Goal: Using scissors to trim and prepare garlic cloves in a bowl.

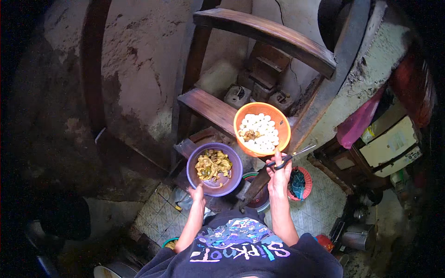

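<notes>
My left hand grips the near rim of a purple plastic bowl. Inside it lies a heap of yellowish, soft food pieces, with some of the bottom bare. My right hand holds a pair of scissors with dark handles, the blades pointing to the upper right. Just beyond that hand is an orange plastic strainer basket; its near rim meets the fingertips, but whether they grip it is unclear. Many small white rounded pieces fill the basket, along with a few yellow-brown bits.
A wooden ladder-like stair rises in front, behind both vessels. Jerrycans stand behind it. On the tiled floor is a pink basket with dark cloth. At right are a cabinet and metal pots.
</notes>
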Available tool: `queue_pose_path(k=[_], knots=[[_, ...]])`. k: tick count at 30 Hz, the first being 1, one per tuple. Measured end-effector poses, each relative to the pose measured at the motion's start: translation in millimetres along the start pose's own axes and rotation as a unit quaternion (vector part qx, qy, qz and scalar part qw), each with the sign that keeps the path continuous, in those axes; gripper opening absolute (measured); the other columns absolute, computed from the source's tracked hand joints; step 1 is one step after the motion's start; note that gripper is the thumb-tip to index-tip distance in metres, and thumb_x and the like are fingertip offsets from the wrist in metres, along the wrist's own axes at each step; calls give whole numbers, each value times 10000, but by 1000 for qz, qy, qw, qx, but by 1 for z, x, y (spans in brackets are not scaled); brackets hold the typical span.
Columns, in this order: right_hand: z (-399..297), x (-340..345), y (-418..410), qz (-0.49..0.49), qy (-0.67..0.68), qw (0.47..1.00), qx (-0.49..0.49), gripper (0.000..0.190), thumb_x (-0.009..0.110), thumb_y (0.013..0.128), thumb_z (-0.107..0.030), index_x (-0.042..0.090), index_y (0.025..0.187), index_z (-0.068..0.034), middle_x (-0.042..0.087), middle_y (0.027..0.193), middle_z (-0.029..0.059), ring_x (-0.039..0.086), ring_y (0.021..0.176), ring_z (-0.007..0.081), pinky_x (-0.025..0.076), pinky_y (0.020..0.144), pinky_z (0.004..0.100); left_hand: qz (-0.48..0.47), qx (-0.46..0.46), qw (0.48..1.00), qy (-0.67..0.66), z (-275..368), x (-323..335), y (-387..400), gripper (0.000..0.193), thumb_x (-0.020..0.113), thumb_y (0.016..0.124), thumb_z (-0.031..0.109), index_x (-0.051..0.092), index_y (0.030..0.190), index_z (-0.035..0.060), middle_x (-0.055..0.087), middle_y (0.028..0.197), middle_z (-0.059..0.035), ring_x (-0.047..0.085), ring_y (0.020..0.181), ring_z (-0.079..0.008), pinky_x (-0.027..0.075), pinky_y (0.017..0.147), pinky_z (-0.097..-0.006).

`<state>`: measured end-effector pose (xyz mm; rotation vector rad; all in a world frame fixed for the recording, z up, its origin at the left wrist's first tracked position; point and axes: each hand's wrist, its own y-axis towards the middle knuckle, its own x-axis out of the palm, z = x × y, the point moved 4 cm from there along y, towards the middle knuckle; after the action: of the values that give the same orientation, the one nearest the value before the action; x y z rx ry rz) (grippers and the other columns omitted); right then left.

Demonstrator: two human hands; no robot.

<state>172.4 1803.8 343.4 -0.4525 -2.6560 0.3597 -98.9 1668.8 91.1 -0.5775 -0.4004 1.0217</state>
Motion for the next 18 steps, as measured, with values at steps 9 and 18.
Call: queue_pose_path(k=[9,18], knots=[[15,13,-42,46,-2,999,-22,367,652,823,-354,441,1038,-144,516,841,-2,539,671,79,400,532,187,-104,-128,984,64,-23,-5,10,349,471,802,98,476,1150,114,618,898,-109,623,609,-204,526,409,-307],[71,-22,-111,90,-78,993,3,271,602,858,-354,486,1002,-156,526,751,-27,549,622,82,400,497,191,-67,2,971,229,27,-44,72,303,528,789,153,534,1087,100,624,864,-86,598,582,-194,472,379,-298]])
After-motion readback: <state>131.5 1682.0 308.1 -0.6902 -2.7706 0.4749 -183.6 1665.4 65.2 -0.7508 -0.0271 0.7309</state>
